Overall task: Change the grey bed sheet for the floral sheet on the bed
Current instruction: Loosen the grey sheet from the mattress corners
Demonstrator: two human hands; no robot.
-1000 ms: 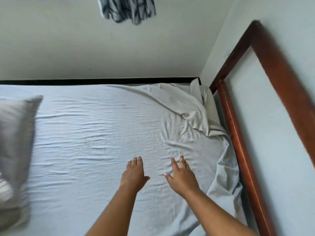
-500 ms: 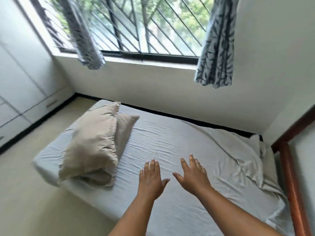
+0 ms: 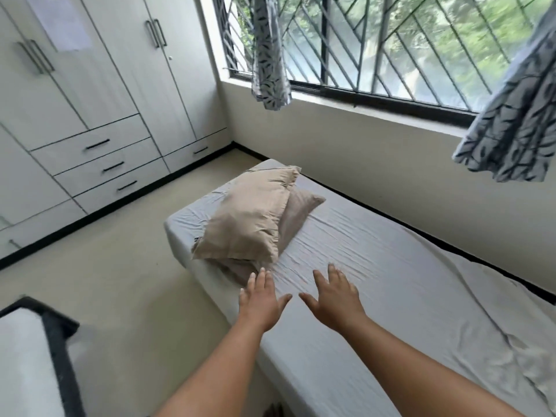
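Note:
The grey bed sheet (image 3: 391, 290) covers the bed, wrinkled, and lies loose and rumpled at the far right. Two beige pillows (image 3: 249, 224) are stacked at the bed's left end. My left hand (image 3: 262, 299) is stretched out with straight fingers, its tips close to the lower pillow. My right hand (image 3: 332, 299) is spread beside it over the sheet. Neither hand holds anything. No floral sheet is in view.
A white wardrobe (image 3: 90, 115) with drawers lines the left wall. A barred window (image 3: 391, 46) with patterned curtains (image 3: 269, 55) runs behind the bed. Beige floor (image 3: 120, 281) lies left of the bed. A white object with a dark border (image 3: 36, 356) sits at the bottom left.
My view has swung left from the bed's right corner to the pillow end. Both hands have stayed spread and moved along the sheet toward the pillows.

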